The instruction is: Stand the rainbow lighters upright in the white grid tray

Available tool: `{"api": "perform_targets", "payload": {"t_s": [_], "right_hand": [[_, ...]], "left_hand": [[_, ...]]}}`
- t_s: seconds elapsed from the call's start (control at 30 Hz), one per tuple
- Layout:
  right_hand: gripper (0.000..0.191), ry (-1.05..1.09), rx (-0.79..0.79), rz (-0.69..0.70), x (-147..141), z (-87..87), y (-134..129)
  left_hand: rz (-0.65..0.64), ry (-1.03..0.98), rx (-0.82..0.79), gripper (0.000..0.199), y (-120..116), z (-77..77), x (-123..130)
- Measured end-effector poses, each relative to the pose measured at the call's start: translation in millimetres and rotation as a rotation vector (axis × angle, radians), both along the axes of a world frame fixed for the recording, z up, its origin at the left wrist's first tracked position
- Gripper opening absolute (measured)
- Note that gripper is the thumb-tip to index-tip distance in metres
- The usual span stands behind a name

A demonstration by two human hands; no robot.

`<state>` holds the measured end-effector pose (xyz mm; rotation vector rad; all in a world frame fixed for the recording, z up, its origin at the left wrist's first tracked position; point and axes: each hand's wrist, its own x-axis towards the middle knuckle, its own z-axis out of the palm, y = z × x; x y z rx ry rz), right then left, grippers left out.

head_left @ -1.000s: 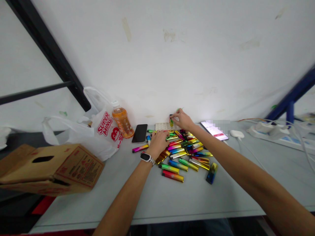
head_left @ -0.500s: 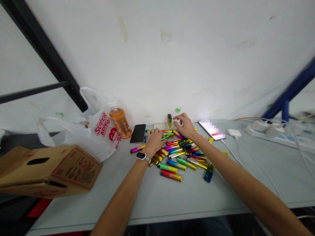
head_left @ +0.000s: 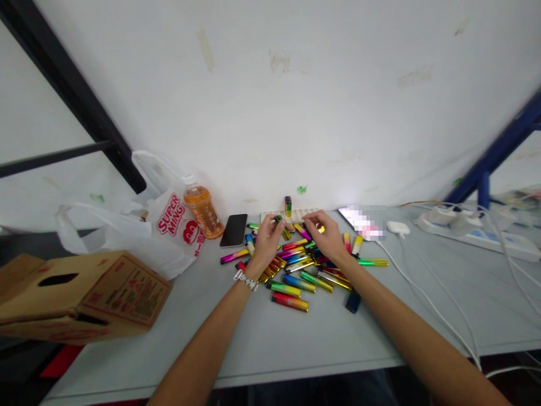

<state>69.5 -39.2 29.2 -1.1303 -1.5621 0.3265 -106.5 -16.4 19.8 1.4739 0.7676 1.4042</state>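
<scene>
Shiny, coloured cigarette lighters lie in a loose heap on the grey table. My left hand (head_left: 267,239) is closed round a lighter (head_left: 286,233), whose dark top shows above the thumb. My right hand (head_left: 326,232) hovers over the right side of the heap, thumb and fingers drawn together; whether anything is between them I cannot make out. Behind both hands lies a pale tray with a grid of small holes (head_left: 298,214), partly covered by them. One lighter (head_left: 288,207) stands upright at this tray. A red and yellow lighter (head_left: 290,301) lies nearest the front edge.
To the left are a black phone (head_left: 234,230), an orange drink bottle (head_left: 203,208), a white plastic bag (head_left: 169,248) and a cardboard box (head_left: 127,287). A lit phone (head_left: 359,221), a white earbud case (head_left: 398,228), cables and a power strip (head_left: 477,235) lie to the right.
My left hand has turned and lifted from the heap with a lighter in it. My right hand has drawn back from the upright lighter, which stays standing.
</scene>
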Motion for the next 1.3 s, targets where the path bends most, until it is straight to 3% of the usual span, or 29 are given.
{"api": "perform_targets", "payload": {"t_s": [0.27,0.37,0.5,0.6,0.7,0.83,0.93,1.07,1.3], "right_hand": [[0.019,0.005,-0.073,0.097,-7,-7.6,-8],[0.019,0.000,-0.082,0.108,-8,-9.4,-8],[0.019,0.001,-0.094,0.100,-9,-10.2,-7],[0.019,0.006,-0.104,0.103,-9,-10.1,-7],[0.020,0.005,-0.100,0.112,-9,-10.6,-7],[0.020,-0.010,-0.098,0.120,-8,-11.4,-7],[0.021,-0.009,-0.109,0.116,-8,-11.5,-7],[0.021,-0.001,-0.106,0.111,-8,-11.3,-7],[0.020,-0.026,-0.096,0.107,-8,-12.1,-7]], "left_hand": [[-0.033,-0.046,-0.066,0.041,-18,7.9,3],[-0.058,-0.094,-0.167,0.058,-20,11.8,3],[0.164,-0.077,-0.301,0.059,-20,15.3,9],[0.224,-0.066,-0.310,0.053,-19,16.7,13],[0.168,-0.081,-0.322,0.058,-19,17.7,11],[-0.013,-0.157,-0.371,0.081,-21,19.2,7],[-0.059,-0.177,-0.364,0.087,-23,19.9,5],[-0.041,-0.161,-0.383,0.082,-23,19.4,6],[0.142,-0.032,-0.342,0.054,-18,16.3,11]]}}
